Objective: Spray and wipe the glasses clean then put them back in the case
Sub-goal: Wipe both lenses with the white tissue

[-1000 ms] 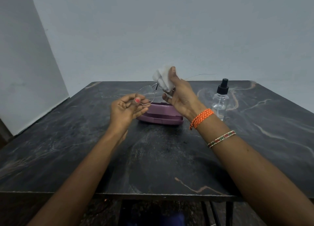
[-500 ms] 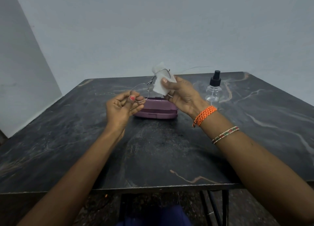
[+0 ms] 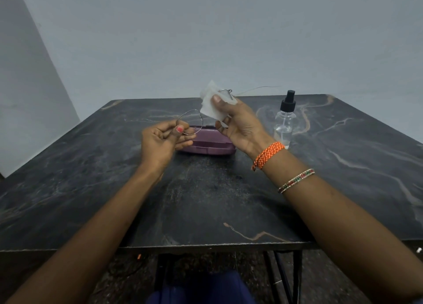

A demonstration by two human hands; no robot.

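Note:
Thin wire-rimmed glasses point(image 3: 192, 120) are held in the air above the table. My left hand point(image 3: 163, 140) pinches the rim of one round lens. My right hand point(image 3: 240, 123) presses a white tissue point(image 3: 211, 105) around the other lens, thumb on top of the tissue. One thin temple arm sticks out to the right behind that hand. The purple glasses case point(image 3: 207, 144) lies shut on the dark marble table point(image 3: 206, 200), just beyond and below both hands. A clear spray bottle point(image 3: 285, 120) with a black pump top stands to the right of the case.
The table's near edge point(image 3: 206, 245) runs across below my forearms, with metal legs under it. A pale wall stands behind the table. Orange and beaded bands circle my right wrist.
My right thumb and the tissue have shifted over the lens, the tissue now bunched higher. My left hand keeps its pinch on the other rim. The view has tilted slightly.

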